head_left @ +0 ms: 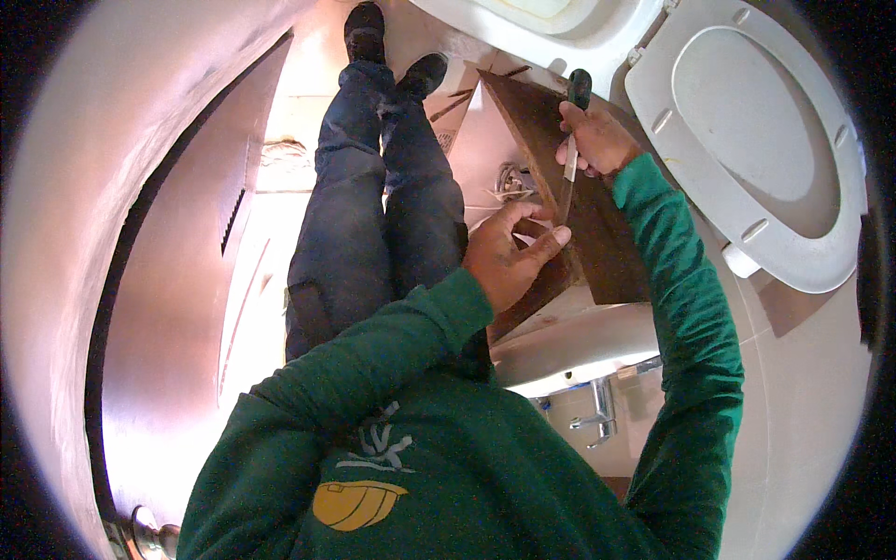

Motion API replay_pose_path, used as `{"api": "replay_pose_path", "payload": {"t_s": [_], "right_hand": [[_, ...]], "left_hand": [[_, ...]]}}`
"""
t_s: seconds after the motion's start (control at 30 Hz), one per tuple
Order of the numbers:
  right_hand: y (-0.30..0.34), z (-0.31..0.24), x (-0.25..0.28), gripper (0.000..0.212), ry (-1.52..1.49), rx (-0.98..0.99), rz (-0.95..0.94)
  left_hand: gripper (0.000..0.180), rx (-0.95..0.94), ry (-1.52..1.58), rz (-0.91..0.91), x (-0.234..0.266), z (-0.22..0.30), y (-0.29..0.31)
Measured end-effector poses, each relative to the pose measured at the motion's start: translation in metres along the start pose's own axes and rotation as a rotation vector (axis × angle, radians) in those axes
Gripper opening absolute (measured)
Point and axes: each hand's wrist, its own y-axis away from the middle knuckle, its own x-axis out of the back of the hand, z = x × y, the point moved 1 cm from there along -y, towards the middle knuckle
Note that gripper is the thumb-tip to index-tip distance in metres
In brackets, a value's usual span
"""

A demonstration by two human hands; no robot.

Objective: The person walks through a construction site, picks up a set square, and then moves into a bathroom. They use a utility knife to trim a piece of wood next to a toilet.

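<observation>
My right hand [602, 140] is closed around a long slim tool with a dark, rounded handle [580, 87] and a narrow flat blade [570, 163]. I cannot tell whether it is a knife or a chisel. Its blade points down toward my left hand [511, 250], beside a brown wooden panel [607, 219]. The thumb and fingers of that left hand are drawn together close to the blade's tip, by the panel's edge. What they pinch, if anything, is too small to make out.
A white toilet with its seat raised [747, 121] stands at the far right. Nearer me are a white basin [569, 345] and a chrome tap [602, 411]. A coiled bundle [513, 182] lies past my left hand. On the left is a door [168, 308] with a round knob [149, 534].
</observation>
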Motion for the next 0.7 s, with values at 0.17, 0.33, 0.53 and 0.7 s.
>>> {"api": "replay_pose_path", "payload": {"t_s": [0.17, 0.33, 0.53, 0.7], "right_hand": [[-0.01, 0.013, -0.005, 0.032, 0.222, 0.019, 0.007], [-0.013, 0.003, -0.011, 0.036, 0.134, -0.107, 0.013], [-0.016, 0.007, -0.029, 0.036, 0.233, -0.061, 0.122], [-0.02, 0.006, -0.036, 0.062, 0.087, -0.039, 0.192]], "left_hand": [[0.049, 0.042, -0.183, -0.022, 0.005, -0.015, -0.008], [0.05, 0.008, -0.182, -0.019, 0.0, -0.02, -0.008], [0.041, -0.121, -0.268, 0.083, -0.014, -0.04, -0.013], [0.036, 0.161, -0.396, 0.002, -0.014, 0.001, -0.011]]}}
